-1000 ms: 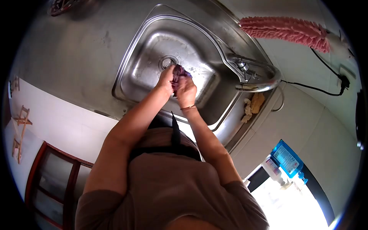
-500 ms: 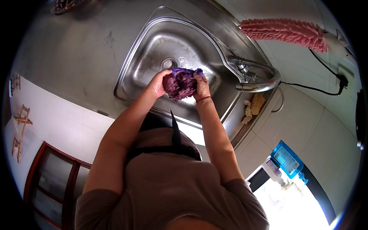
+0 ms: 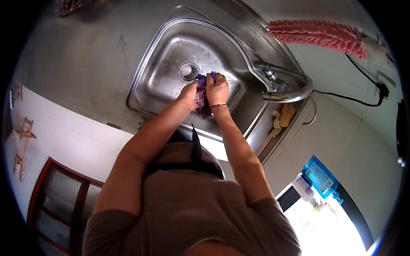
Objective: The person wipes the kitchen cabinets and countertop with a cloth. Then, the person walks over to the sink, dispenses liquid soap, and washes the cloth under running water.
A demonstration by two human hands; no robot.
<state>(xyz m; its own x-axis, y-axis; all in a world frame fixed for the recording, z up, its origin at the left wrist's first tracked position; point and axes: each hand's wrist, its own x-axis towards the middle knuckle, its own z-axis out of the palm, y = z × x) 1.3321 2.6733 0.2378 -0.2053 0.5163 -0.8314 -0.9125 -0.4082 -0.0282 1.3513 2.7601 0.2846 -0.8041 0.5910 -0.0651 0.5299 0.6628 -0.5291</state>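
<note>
The left hand and right hand have drawn together, their closed grip bunching the fluffy maroon-and-purple cloth over the stainless-steel sink, so squeezing seems under way.

Both arms extend forward, hands closed in side by side.

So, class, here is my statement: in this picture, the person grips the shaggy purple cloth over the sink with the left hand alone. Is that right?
Not the left hand alone: the head view shows the right hand gripping the shaggy purple cloth over the sink too.
</note>
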